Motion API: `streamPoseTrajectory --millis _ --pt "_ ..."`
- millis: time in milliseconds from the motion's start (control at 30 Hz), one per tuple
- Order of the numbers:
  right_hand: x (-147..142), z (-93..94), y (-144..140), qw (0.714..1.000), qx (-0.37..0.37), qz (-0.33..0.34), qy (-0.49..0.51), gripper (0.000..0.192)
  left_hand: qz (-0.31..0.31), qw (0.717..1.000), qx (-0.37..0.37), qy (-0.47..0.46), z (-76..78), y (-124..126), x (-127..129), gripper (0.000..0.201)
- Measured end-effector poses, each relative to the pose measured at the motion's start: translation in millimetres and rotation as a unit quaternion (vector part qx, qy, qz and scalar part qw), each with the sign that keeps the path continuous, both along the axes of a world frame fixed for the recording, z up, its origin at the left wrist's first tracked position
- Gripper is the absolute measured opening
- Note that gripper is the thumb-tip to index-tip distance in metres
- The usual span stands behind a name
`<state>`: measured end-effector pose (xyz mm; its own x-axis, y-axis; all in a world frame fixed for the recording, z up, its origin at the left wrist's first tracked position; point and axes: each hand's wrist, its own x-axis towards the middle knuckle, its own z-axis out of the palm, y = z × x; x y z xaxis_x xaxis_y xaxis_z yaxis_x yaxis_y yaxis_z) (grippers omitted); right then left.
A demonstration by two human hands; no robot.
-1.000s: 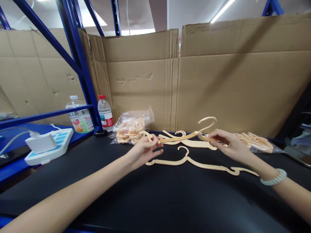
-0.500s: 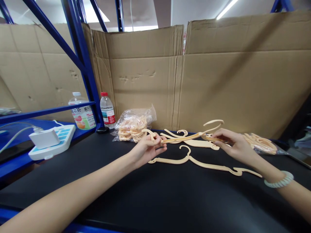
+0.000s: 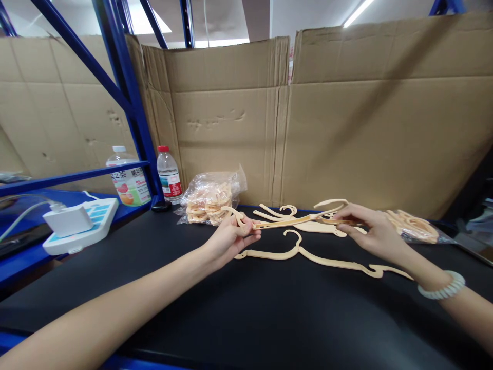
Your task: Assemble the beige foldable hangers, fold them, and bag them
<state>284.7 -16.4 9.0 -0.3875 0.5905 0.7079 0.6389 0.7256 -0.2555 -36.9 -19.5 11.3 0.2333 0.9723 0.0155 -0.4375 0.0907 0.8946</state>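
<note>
Both hands hold one cream plastic hanger (image 3: 287, 222) just above the black table (image 3: 246, 313). My left hand (image 3: 231, 237) pinches its left end. My right hand (image 3: 372, 228) grips its right arm, and a pale bead bracelet (image 3: 441, 291) circles that wrist. The hook (image 3: 331, 203) tips nearly flat. A second hanger (image 3: 321, 258) lies flat on the table in front of the held one. A third hanger (image 3: 287, 211) lies behind it, partly hidden.
A clear bag of hangers (image 3: 210, 199) lies at the back left, another bag (image 3: 416, 226) at the right. Two bottles (image 3: 168, 174) (image 3: 129, 180) stand by a blue rack post (image 3: 129, 103). A white power strip (image 3: 79, 223) sits left. Cardboard walls (image 3: 346, 128) close the back.
The held hanger has tilted, its hook dropping from upright to nearly flat. Both hands keep their grip and stay in about the same place.
</note>
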Motion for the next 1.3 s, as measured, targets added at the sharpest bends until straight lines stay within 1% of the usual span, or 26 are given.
streamPoseTrajectory --millis 333,433,533,600,667,733,833,900,933,1000,1033,1067,1100,1133,1167,1200,1233,1267,1300 --pt "-9 2.9 -9 0.999 -0.022 -0.006 -0.023 0.01 0.087 0.996 0.001 0.026 -2.3 0 2 0.028" --pt "-13 2.9 -11 0.998 -0.035 -0.015 -0.049 0.012 0.109 0.994 -0.001 0.02 -3.9 1 3 0.028" --pt "-16 0.7 -11 0.996 -0.039 -0.021 -0.081 0.017 0.117 0.993 -0.011 0.009 -5.2 1 4 0.027" --pt "-17 -0.7 -11 0.993 -0.035 -0.033 -0.108 0.021 0.113 0.993 -0.014 0.003 -6.0 0 4 0.026" --pt "-17 -1.2 -11 0.989 -0.012 -0.054 -0.135 0.022 0.103 0.995 -0.011 -0.002 -6.6 0 4 0.023" --pt "-17 -0.7 -13 0.986 0.03 -0.072 -0.149 0.021 0.095 0.995 -0.007 -0.011 -7.0 -2 5 0.02" --pt "-16 0.9 -15 0.982 0.094 -0.079 -0.145 0.017 0.085 0.996 -0.008 -0.011 -7.5 -9 9 0.013" --pt "-17 1.9 -17 0.982 0.112 -0.08 -0.131 0.017 0.063 0.998 0.006 0.02 -8.7 -18 13 0.009" --pt "-18 2.4 -17 0.983 0.112 -0.077 -0.122 0.017 0.047 0.997 0.026 0.05 -9.7 -23 15 0.01" --pt "-20 3.6 -20 0.987 0.1 -0.065 -0.11 0.016 0.001 0.986 0.097 0.138 -11.8 -36 19 0.013" --pt "-22 4.3 -21 0.988 0.091 -0.056 -0.108 0.015 -0.025 0.967 0.158 0.199 -12.6 -42 20 0.013" --pt "-23 5.1 -23 0.989 0.081 -0.048 -0.111 0.015 -0.048 0.933 0.239 0.266 -13.0 -48 21 0.012" --pt "-25 5.8 -25 0.99 0.068 -0.039 -0.117 0.016 -0.071 0.879 0.338 0.329 -12.9 -54 21 0.01" --pt "-26 6.3 -26 0.99 0.052 -0.03 -0.127 0.017 -0.104 0.81 0.436 0.379 -12.5 -59 21 0.011" --pt "-28 6.4 -28 0.989 0.031 -0.022 -0.14 0.018 -0.139 0.733 0.519 0.416 -11.7 -62 21 0.015" --pt "-30 6.2 -29 0.988 0.009 -0.013 -0.153 0.019 -0.165 0.663 0.58 0.444 -10.9 -65 20 0.018" --pt "-31 5.5 -31 0.986 -0.009 -0.006 -0.166 0.019 -0.184 0.608 0.619 0.462 -10.1 -67 20 0.021" --pt "-33 4.6 -32 0.984 -0.026 0.001 -0.178 0.018 -0.191 0.572 0.639 0.477 -9.5 -68 20 0.022" --pt "-35 3.6 -33 0.981 -0.04 0.006 -0.189 0.018 -0.185 0.553 0.648 0.49 -9.3 -69 20 0.022"
